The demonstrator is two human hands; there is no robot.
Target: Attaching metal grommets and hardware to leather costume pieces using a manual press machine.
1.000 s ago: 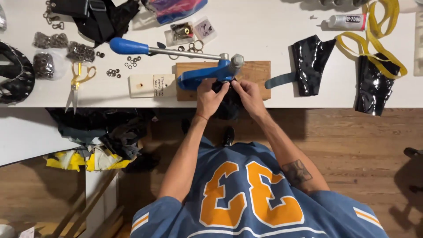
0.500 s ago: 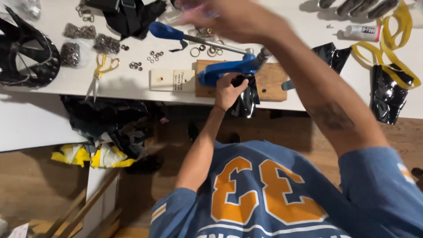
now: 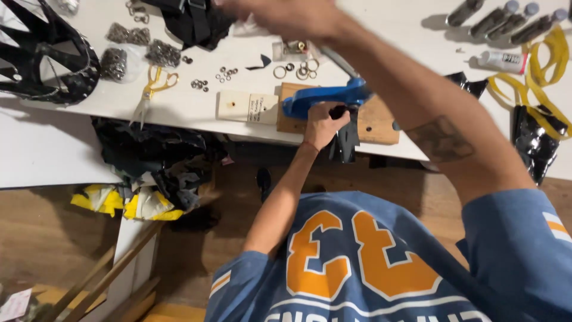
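Black leather piece [image 3: 344,138]: hung at the white table's [image 3: 196,113] front edge, under the blue hand press [image 3: 325,98] on its wooden block [image 3: 375,122]. My left hand [image 3: 322,124] pinched it shut there. My right hand [image 3: 286,15] was raised over the press handle (blurred; grip not discernible). Loose metal rings [image 3: 298,68] lay just behind.

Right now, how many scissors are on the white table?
1. The yellow-handled scissors lie on the white table, left of the small wooden block and right of the bags of metal rings. The raised right arm may hide others.
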